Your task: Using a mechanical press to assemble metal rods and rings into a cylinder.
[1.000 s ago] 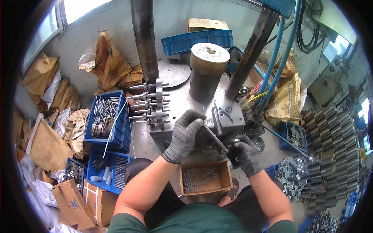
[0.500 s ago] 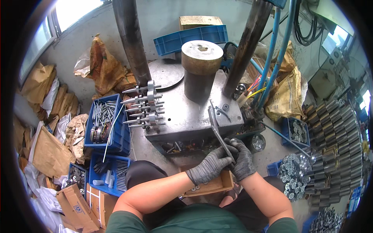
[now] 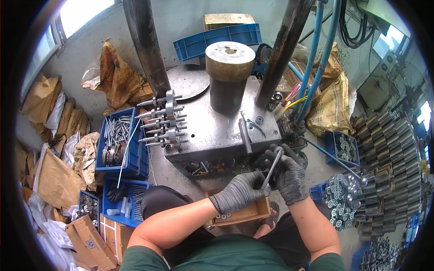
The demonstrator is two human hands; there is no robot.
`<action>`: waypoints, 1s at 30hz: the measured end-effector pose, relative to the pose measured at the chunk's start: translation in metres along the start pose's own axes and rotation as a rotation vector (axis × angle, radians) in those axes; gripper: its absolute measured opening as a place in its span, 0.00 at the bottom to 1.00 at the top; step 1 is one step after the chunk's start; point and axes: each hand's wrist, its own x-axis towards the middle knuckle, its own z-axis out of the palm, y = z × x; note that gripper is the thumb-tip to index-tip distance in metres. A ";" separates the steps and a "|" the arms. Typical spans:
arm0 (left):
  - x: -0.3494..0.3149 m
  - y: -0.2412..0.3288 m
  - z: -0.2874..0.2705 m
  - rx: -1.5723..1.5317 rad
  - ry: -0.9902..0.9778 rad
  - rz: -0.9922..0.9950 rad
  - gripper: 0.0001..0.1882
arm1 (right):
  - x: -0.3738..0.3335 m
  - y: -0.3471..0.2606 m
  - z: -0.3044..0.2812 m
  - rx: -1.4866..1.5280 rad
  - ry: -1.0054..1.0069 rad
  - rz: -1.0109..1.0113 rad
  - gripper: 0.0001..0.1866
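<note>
From the head view we look down on our two gloved hands, which meet in front of the steel press block [image 3: 217,131]. Our left hand [image 3: 238,192] has its grip pressed together around the lower end of a slim metal rod [image 3: 271,168]. Our right hand [image 3: 289,177] pinches the upper part of the same rod, close to the small ring at its top end. So the rod is in the air between both hands, tilted, just above the small wooden tray [image 3: 239,212] that rests on our lap. We judge that two hands hold it because the rod is long and thin, and one grip steadies it while the other one guides the ring end.

On the left side of the block a row of finished rods with discs [image 3: 162,119] lies in order, heads pointing to the left, probably to keep them apart from the raw parts. Beside them, lower on the floor, a blue crate [image 3: 118,142] holds loose plain rods within easy reach of the left arm. A thick steel cylinder [image 3: 229,74] stands upright on the block. At the right, a blue bin of washers [image 3: 344,147] and stacked metal rings [image 3: 389,149] wait near the right arm.
</note>
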 end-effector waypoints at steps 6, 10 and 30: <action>-0.001 0.007 -0.002 0.184 -0.012 -0.048 0.16 | -0.004 -0.005 0.004 -0.042 -0.015 -0.049 0.22; 0.001 -0.003 0.000 0.119 -0.006 -0.016 0.14 | -0.006 -0.008 0.003 -0.215 -0.069 -0.110 0.19; 0.000 -0.006 -0.002 0.124 -0.054 0.077 0.20 | -0.016 -0.013 0.013 -0.399 -0.035 0.045 0.19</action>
